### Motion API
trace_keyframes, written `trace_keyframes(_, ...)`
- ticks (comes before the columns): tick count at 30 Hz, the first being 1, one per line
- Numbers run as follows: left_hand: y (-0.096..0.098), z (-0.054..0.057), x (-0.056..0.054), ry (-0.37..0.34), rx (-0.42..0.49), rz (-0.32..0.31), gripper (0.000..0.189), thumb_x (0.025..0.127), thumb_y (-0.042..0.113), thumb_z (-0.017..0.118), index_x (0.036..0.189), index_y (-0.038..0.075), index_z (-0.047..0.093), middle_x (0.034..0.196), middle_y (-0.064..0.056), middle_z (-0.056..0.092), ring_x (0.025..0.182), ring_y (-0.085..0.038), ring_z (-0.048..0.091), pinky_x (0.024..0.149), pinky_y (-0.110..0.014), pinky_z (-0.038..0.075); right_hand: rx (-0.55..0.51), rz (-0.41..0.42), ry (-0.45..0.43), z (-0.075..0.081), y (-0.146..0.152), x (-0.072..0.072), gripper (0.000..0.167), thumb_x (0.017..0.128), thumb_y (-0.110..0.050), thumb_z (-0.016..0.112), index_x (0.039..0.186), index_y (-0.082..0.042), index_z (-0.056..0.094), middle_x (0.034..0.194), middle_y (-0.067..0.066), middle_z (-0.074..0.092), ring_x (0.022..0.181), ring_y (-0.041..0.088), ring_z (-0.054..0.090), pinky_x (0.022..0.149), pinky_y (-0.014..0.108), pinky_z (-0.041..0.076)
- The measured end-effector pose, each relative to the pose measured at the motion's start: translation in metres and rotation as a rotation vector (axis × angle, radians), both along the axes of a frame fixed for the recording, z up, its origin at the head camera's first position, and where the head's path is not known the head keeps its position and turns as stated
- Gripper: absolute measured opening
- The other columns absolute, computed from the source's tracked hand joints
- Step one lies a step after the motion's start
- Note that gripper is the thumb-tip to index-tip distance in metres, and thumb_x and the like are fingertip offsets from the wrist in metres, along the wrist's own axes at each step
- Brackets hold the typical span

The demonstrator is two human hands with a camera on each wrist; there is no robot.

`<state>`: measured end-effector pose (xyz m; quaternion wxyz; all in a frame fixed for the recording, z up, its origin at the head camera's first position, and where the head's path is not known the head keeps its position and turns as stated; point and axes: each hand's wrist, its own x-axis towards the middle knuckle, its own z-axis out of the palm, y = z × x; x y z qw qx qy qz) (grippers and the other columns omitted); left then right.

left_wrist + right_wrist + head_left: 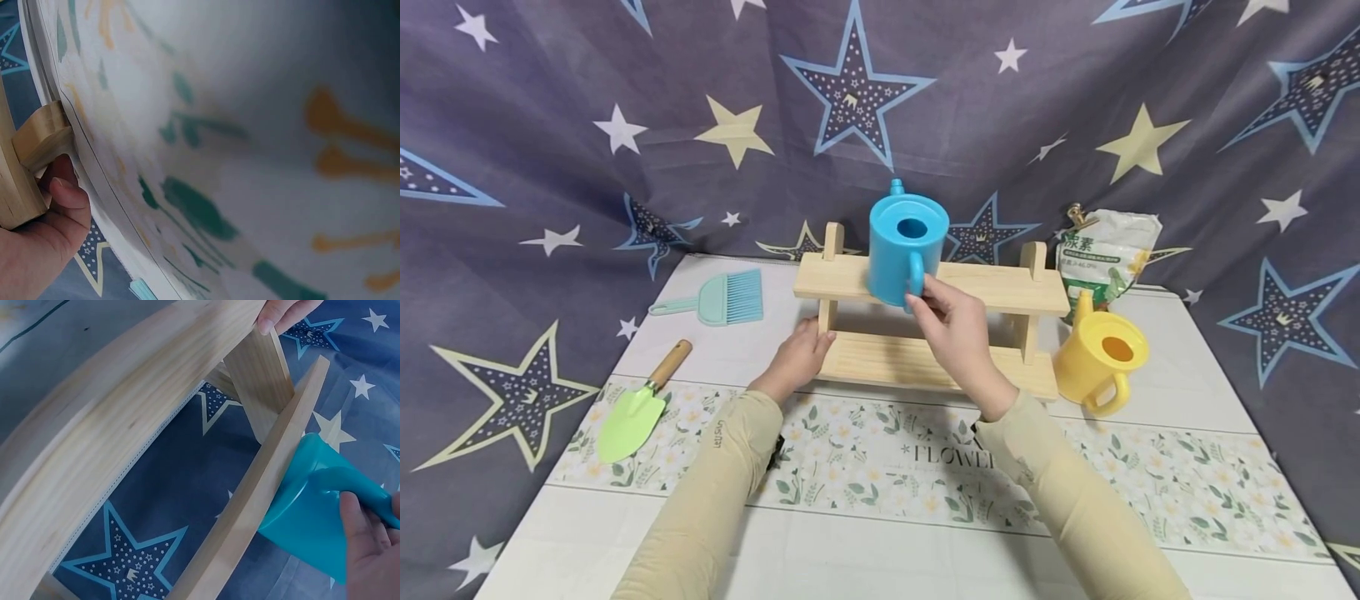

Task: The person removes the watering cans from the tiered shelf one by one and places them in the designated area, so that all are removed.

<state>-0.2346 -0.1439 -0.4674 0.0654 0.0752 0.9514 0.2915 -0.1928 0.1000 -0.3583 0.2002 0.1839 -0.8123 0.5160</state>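
Observation:
A blue watering can [904,250] is upright at the upper board of a two-tier wooden shelf [992,287], its spout toward the backdrop. My right hand [955,329] pinches the can's handle, thumb and fingers curled around it. In the right wrist view, the can's base is right at the upper board's edge. My left hand [796,358] grips the left end of the lower board; its curled fingers show beside the wood in the left wrist view. A yellow watering can [1097,354] stands by the shelf's right end.
A white and green bag [1097,254] with a metal clip [1078,217] stands behind the yellow can. On the left lie a mint-green brush [718,298] and a green trowel [632,423] with a wooden handle. A floral-banded cloth [880,467] covers the table; a starry curtain [662,83] hangs behind.

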Motion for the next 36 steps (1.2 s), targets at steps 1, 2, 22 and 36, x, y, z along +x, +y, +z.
trace_keyframes(1,0.000,0.000,0.000,0.003,-0.002,-0.001,0.056,0.107,0.035,0.032,0.148,-0.003,0.029,0.137,-0.024,0.041,0.128,-0.039,0.045,0.108,-0.051,0.036,0.004,-0.003,0.000,0.000,0.001,0.001,0.025,0.094,-0.011,0.067,0.117,-0.002,0.069,0.103,0.013,0.072,0.087,0.020,0.071,0.074,0.026,0.058)
trace_keyframes(2,0.000,-0.001,0.000,0.005,-0.004,-0.003,0.056,0.107,0.035,0.031,0.148,-0.003,0.030,0.137,-0.024,0.041,0.128,-0.039,0.045,0.109,-0.051,0.035,0.006,-0.004,0.001,0.001,0.003,0.002,0.025,0.094,-0.011,0.067,0.117,-0.002,0.069,0.103,0.013,0.072,0.088,0.020,0.071,0.075,0.027,0.058)
trace_keyframes(22,0.000,0.000,0.000,-0.007,-0.004,-0.003,0.055,0.107,0.033,0.032,0.149,-0.002,0.028,0.139,-0.024,0.040,0.130,-0.040,0.043,0.110,-0.052,0.034,-0.011,-0.031,0.029,0.006,0.039,0.018,0.029,0.094,-0.012,0.068,0.120,-0.001,0.068,0.105,0.013,0.072,0.089,0.022,0.071,0.076,0.025,0.058)
trace_keyframes(36,-0.001,0.001,0.000,0.007,0.011,-0.012,0.054,0.107,0.031,0.033,0.148,-0.003,0.029,0.135,-0.024,0.042,0.127,-0.039,0.046,0.108,-0.052,0.036,0.003,-0.068,0.044,0.008,0.071,0.030,0.029,0.094,-0.011,0.067,0.120,-0.001,0.068,0.104,0.013,0.072,0.090,0.021,0.071,0.077,0.018,0.055)
